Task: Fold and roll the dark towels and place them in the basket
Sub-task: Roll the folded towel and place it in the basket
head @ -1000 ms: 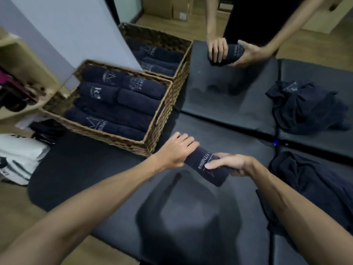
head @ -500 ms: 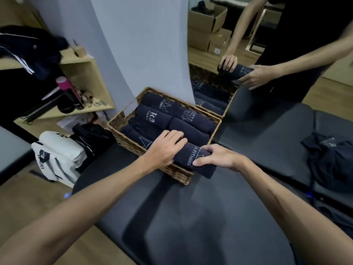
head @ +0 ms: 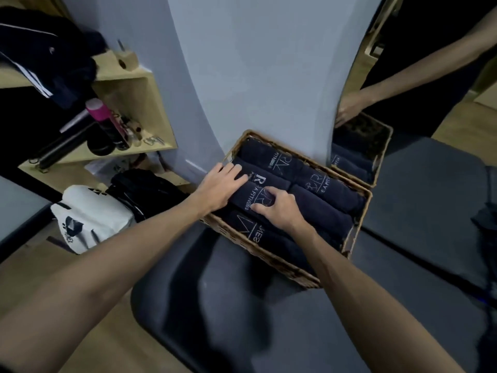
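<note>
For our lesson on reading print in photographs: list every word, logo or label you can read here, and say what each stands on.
"A FITNESS": rolled towel under both hands, in the basket.
"FITNESS": back-left towel.
"E A FIT", partly legible: back-right towel.
"NES", partial: front towel.
White bag print: too blurred to read.

Dim indoor light, soft shadows on the dark mat (head: 269, 332), wide-angle bending at edges, slight blur

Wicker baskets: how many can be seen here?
2. The near basket sits on the dark mat, under the wearer's hands and full of rolled towels. The far basket stands behind it, partly hidden by the pillar.
</note>
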